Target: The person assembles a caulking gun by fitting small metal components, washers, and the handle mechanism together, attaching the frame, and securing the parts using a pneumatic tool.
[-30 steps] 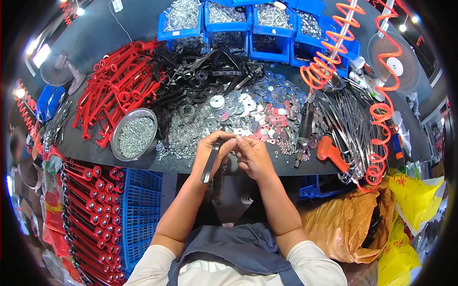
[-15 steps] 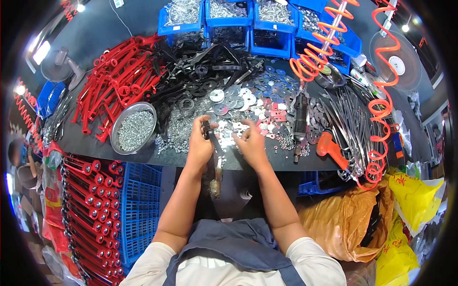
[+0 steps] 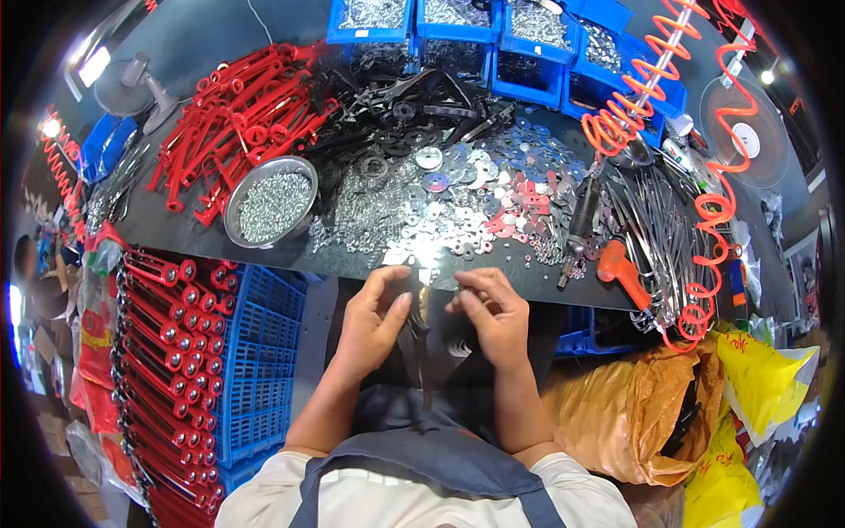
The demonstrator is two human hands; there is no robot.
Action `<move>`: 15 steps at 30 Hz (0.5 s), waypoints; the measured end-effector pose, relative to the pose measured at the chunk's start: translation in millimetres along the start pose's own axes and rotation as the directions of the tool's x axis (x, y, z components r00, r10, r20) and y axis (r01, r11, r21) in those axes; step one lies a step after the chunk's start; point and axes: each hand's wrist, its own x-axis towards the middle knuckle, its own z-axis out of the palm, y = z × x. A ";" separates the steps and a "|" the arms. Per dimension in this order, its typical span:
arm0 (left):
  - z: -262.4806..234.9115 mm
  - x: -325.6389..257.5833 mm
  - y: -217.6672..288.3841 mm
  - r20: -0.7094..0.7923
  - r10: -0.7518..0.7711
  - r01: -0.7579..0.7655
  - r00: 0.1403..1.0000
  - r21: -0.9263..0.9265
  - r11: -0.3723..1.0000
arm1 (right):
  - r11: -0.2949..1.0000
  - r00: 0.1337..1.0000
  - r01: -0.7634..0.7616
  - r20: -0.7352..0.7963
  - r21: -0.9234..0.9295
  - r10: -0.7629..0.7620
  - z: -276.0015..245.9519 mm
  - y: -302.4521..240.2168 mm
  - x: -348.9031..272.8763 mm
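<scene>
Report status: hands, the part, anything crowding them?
Left hand gripping a dark narrow bar, upright at the bench edge. Right hand pinching something small at its top, too tiny to tell. Washer pile just beyond the fingers.

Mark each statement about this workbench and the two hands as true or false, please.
1. The left hand grips a dark narrow part. True.
2. The round metal bowl is empty. False: it holds small silvery hardware.
3. The red plastic parts lie to the left of the bowl and behind it. True.
4. The right hand rests on the red-handled tool. False: it is near the left hand, at the bench edge.
</scene>
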 end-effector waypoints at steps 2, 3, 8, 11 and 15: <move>3.7 -5.5 0.4 0.013 0.015 -0.015 1.000 -0.037 0.999 | 1.000 0.999 0.012 -0.050 0.011 -0.012 15.6 -0.7 -10.1; 5.8 -7.3 0.2 0.037 0.038 -0.036 0.999 -0.077 0.996 | 0.994 0.991 0.099 -0.092 -0.045 -0.103 20.6 -0.1 -12.9; 9.7 -15.5 2.8 0.044 0.143 -0.147 0.989 0.082 0.986 | 0.866 0.912 0.382 -0.017 -0.324 -0.409 23.5 -4.4 -14.7; 8.4 -16.2 6.2 0.042 0.211 -0.215 0.977 0.175 0.961 | 0.821 0.885 0.431 0.000 -0.375 -0.465 25.5 -7.0 -17.9; 9.0 -19.7 3.3 -0.018 0.145 -0.142 0.989 0.132 0.981 | 0.805 0.880 0.459 0.068 -0.374 -0.470 27.8 -10.7 -20.6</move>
